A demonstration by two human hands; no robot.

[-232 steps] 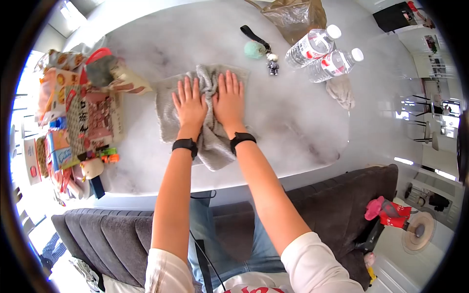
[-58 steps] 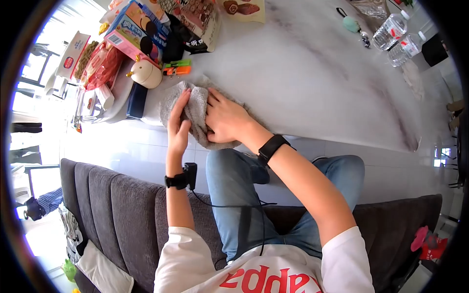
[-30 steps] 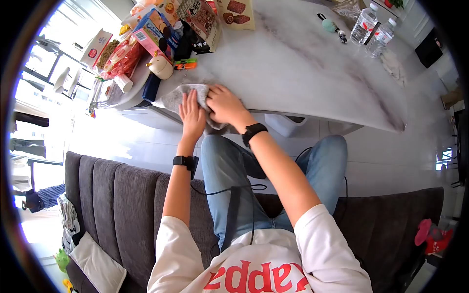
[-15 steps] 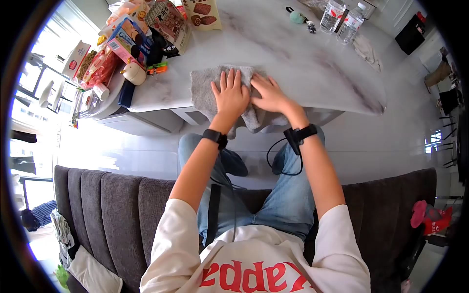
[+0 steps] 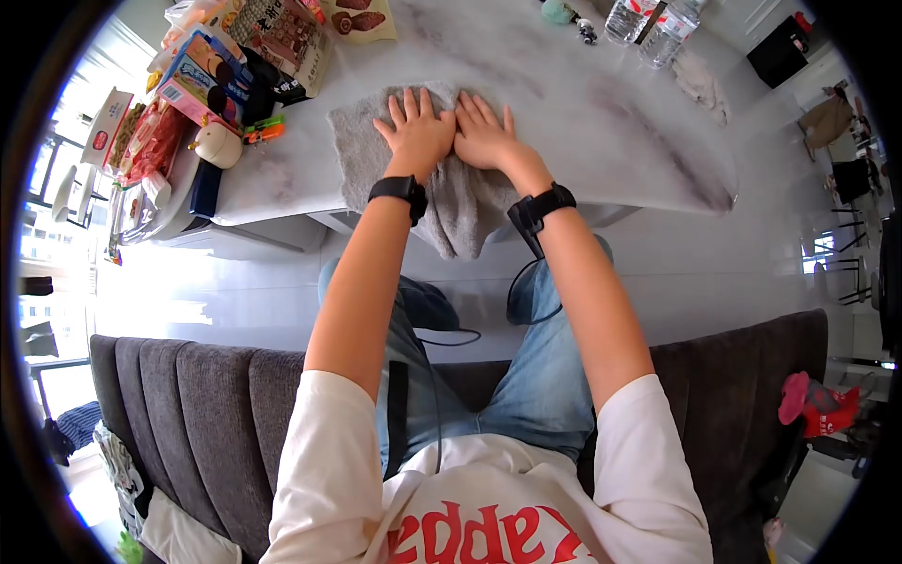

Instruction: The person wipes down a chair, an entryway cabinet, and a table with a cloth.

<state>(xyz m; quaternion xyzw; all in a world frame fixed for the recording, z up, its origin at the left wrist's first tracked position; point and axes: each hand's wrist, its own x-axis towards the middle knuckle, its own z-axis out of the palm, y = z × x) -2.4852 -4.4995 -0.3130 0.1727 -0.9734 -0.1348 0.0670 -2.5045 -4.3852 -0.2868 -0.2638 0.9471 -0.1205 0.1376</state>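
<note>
A grey towel [image 5: 362,155] lies on the marble table [image 5: 601,150], its near part hanging in folds over the front edge. My left hand [image 5: 415,136] rests flat on it, fingers spread and pointing away from me. Just to the right, my right hand [image 5: 486,139] also presses flat on the cloth, its thumb side close to the left hand and its fingers extended. Neither hand grips the towel. Both wrists carry black straps, and a cable runs from the right one.
Snack bags and boxes [image 5: 202,80] crowd the table's left end, beside a small cream round figure [image 5: 218,146] and a dark blue case [image 5: 206,190]. Water bottles [image 5: 669,36] and a white cloth [image 5: 700,86] stand and lie at the far right. A dark sofa [image 5: 216,404] is behind me.
Both hands have slid forward over the table, and the towel now lies farther forward beneath them. The right-hand fingers have straightened and spread. The whole view has shifted slightly.
</note>
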